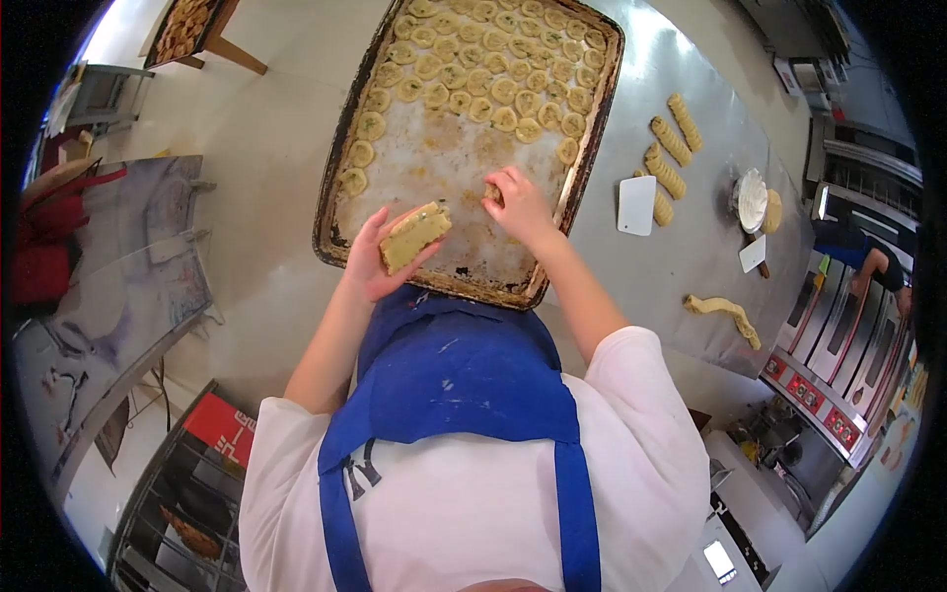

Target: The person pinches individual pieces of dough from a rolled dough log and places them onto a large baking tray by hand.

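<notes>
White-lettered red panel (221,428), left grip (371,257) around dough block (414,239), right grip (521,209) around morsel (491,194)

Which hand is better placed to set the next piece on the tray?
Probably the right hand: it holds a small piece over a bare area of the tray, while the left hand holds the block.

Metal table (646,286) | bearing: tray (424,163) | dough rolls (666,173) | white scraper (636,205) | dough strip (725,307)

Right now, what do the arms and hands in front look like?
The left hand and right hand are bare, with five-fingered human shapes. The forearms are uncovered too, below loose, short white sleeves.
</notes>
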`<state>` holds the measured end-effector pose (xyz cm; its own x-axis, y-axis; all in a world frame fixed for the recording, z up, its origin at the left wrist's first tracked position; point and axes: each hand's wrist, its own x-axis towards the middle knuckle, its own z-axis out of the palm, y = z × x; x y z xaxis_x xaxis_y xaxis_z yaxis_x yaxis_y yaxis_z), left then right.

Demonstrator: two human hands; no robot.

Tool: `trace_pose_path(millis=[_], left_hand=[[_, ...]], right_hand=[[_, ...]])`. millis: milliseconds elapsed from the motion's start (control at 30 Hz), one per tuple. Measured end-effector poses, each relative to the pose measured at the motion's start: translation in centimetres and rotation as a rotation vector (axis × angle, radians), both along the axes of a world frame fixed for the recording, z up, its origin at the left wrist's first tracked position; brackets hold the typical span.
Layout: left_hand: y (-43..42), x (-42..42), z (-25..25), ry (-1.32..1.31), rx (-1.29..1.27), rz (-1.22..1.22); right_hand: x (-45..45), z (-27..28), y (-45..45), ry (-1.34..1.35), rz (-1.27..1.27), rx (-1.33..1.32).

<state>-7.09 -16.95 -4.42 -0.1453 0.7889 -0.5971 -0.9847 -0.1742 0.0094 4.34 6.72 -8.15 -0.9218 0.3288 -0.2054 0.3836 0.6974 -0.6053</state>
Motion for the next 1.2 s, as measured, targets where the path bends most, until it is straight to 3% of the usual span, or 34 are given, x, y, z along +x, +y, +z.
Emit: trace_pose_path(millis=[100, 300, 533, 700, 833, 1000, 1200], left_hand=[[-0.6, 0.1, 0.0, 0.008, -0.006, 0.013], [-1.5, 0.5, -0.5, -0.017, 0.014, 0.034], [-1.9, 0.4, -0.6, -0.015, 0.022, 0.033], [-1.7, 0.0, -0.7, -0.024, 0.119, -0.003], [-1.4, -0.3, 1.1, 0.024, 0.111, -0.015], [-1.6, 0.2, 1.1, 0.049, 0.096, -0.03], [-2.4, 0.7, 0.9, 0.055, 0.073, -0.056]], right_hand=[[-0.3, 1.6, 1.2, 0.235, -0.045, 0.478], [0.7, -0.7, 8.1, 0.163, -0.039, 0.796], [0.5, -0.2, 6.1, 0.169, -0.147, 0.667], [-3.4, -2.1, -1.1, 0.106, -0.173, 0.555], [-3.6, -4.6, -1.2, 0.099, -0.106, 0.603], [-5.0, -1.7, -0.6, 0.082, -0.2, 0.514], [-5.4, -3.7, 0.4, 0.095, 0.045, 0.574]])
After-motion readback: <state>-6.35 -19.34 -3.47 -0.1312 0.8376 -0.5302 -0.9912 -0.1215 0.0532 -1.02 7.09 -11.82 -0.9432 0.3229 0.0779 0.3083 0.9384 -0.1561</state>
